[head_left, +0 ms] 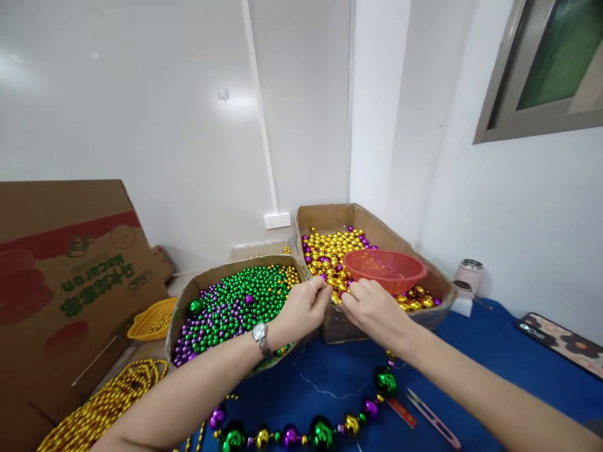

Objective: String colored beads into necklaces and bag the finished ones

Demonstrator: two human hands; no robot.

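Observation:
My left hand, with a watch on its wrist, is pinched closed just in front of the box of green and purple beads. My right hand is pinched closed too, fingertips almost meeting the left's, at the front edge of the box of gold beads. What the fingers pinch is too small to name; a thin thread trails below them. A strung chain of large green, purple and gold beads lies on the blue cloth beneath my arms.
A red plastic bowl sits in the gold-bead box. Thread snips lie on the cloth at right. Gold bead strands and a yellow basket are at left, beside a big cardboard carton. A phone and a small jar sit by the right wall.

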